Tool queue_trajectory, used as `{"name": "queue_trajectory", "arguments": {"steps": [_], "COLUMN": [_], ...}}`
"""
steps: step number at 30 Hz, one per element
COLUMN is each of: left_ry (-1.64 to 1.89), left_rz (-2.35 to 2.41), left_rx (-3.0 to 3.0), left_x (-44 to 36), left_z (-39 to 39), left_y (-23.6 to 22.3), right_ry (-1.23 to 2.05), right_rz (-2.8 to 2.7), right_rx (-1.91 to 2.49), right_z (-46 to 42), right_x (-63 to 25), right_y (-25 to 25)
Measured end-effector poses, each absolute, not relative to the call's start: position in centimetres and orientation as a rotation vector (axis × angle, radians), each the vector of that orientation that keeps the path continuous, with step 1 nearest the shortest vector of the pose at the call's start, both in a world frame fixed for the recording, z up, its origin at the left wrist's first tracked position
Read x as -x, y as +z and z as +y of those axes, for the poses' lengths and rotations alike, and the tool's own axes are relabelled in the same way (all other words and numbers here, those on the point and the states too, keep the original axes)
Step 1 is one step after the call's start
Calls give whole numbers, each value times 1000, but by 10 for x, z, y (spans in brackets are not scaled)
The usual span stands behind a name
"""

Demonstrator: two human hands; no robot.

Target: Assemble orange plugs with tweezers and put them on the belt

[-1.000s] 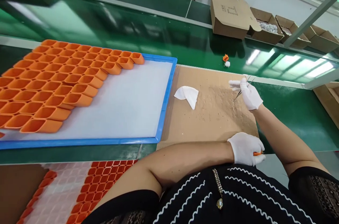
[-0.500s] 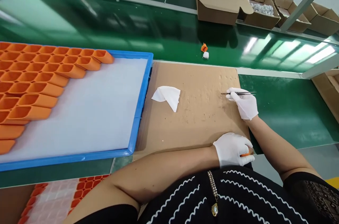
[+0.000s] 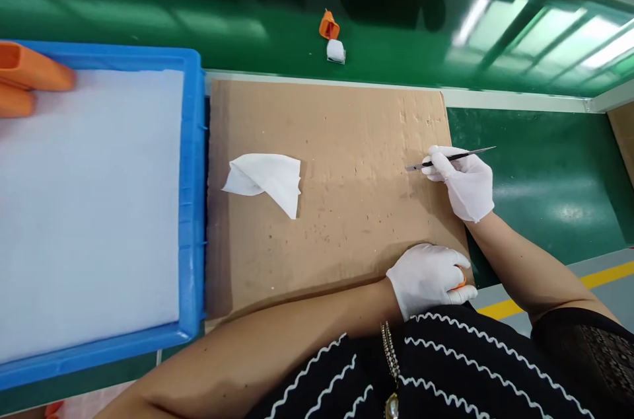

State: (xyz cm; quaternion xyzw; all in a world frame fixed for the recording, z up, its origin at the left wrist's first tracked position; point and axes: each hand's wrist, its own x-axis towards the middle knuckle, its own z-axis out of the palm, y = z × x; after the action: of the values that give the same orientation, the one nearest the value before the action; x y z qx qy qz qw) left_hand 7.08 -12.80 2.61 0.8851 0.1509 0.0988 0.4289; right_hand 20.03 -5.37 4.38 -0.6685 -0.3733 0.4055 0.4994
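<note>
Brown cardboard [image 3: 356,135] backs the right hand [image 3: 465,186] pinching tweezers [image 3: 416,167], beyond the left hand [image 3: 424,279] curled around an orange piece [image 3: 462,281].

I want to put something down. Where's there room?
On the cardboard, between the white scrap and the right hand with its slim tool; or in the blue tray, beside the orange cups. It's crowded where the left hand grips an orange piece.
</note>
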Motion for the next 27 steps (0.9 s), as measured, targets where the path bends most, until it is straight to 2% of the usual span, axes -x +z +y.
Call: {"name": "queue_trajectory", "arguments": {"steps": [15,27], "left_ry": [169,307], "left_rz": [350,363], "left_rx": [-2270,-2278], "left_x": [-71,-71], "left_z": [-117,-120], "left_y": [35,29], "right_ry": [977,976], "right_rz": [-864,-799], "right_rx": [1651,1624], "right_z": [-57,-53], "right_x": [-194,-191], "right_y": [42,47]}}
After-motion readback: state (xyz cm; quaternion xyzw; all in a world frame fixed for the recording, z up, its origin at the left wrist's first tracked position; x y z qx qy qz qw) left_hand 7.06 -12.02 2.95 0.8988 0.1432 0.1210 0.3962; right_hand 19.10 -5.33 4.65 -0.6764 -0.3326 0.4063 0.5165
